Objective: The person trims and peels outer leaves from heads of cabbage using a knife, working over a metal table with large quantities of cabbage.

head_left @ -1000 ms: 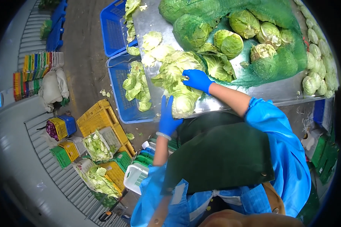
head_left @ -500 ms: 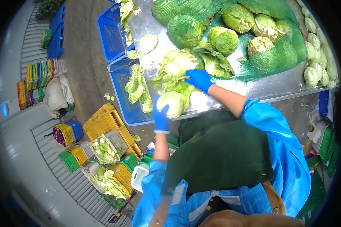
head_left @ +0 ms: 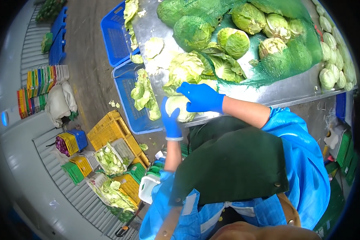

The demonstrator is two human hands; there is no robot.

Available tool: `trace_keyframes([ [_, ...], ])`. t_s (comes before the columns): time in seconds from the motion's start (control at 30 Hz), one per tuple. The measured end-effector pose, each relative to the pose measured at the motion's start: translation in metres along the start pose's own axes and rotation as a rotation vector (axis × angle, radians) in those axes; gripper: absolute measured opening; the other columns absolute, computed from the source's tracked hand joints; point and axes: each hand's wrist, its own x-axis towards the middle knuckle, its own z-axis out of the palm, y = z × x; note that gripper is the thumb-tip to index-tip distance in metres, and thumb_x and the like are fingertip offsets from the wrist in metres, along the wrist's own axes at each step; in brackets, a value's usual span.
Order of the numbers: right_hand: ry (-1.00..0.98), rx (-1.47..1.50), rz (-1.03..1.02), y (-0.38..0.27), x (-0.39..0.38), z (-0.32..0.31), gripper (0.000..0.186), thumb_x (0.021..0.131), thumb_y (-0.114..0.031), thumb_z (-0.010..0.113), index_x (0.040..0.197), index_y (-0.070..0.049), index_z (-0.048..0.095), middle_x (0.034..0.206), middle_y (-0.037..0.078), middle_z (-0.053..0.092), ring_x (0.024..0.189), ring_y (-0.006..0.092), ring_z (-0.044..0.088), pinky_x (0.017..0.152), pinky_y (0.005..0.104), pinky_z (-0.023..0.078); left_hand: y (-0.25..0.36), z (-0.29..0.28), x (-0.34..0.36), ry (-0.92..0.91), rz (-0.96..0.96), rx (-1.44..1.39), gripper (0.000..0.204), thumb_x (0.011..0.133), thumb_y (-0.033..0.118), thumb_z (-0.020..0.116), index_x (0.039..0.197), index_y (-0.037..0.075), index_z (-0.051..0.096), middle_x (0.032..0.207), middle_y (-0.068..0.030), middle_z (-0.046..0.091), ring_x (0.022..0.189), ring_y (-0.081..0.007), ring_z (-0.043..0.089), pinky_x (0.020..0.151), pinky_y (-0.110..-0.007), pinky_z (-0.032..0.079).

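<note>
Our left hand (head_left: 171,121) is spread against the left side of a pale cabbage (head_left: 181,108) at the near edge of the metal table (head_left: 264,95), our right hand (head_left: 204,98) curled over its top right, pinching or not we can't tell. We'd call this step stripping outer leaves, next move needing a steady left cup while the right fingers pull; beyond, loose cabbage leaves (head_left: 153,47) and green mesh netting (head_left: 288,66)
</note>
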Motion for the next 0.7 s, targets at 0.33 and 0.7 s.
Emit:
trace_keyframes([
  [0.33,0.278,-0.190,0.169,0.088,-0.004,-0.042,0.030,0.083,-0.023,0.067,0.109,-0.010,0.062,0.106,0.013,0.064,0.095,0.0339,0.063,0.078,0.0441,0.053,-0.001,0.019,0.006,0.108,-0.449,-0.737,0.066,0.089,0.052,0.051,0.140,0.009,0.048,0.141,-0.0150,0.051,0.125,-0.0336,0.052,0.105,-0.050,0.043],
  [0.7,0.083,0.390,0.269,0.068,0.000,0.004,0.022,0.078,-0.016,0.069,0.099,-0.009,0.067,0.099,0.013,0.068,0.086,0.0329,0.067,0.076,0.0413,0.053,-0.014,0.028,0.005,-0.149,-0.222,0.001,0.056,0.081,0.022,0.072,0.130,0.009,0.048,0.129,-0.0116,0.057,0.114,-0.0240,0.059,0.099,-0.039,0.048],
])
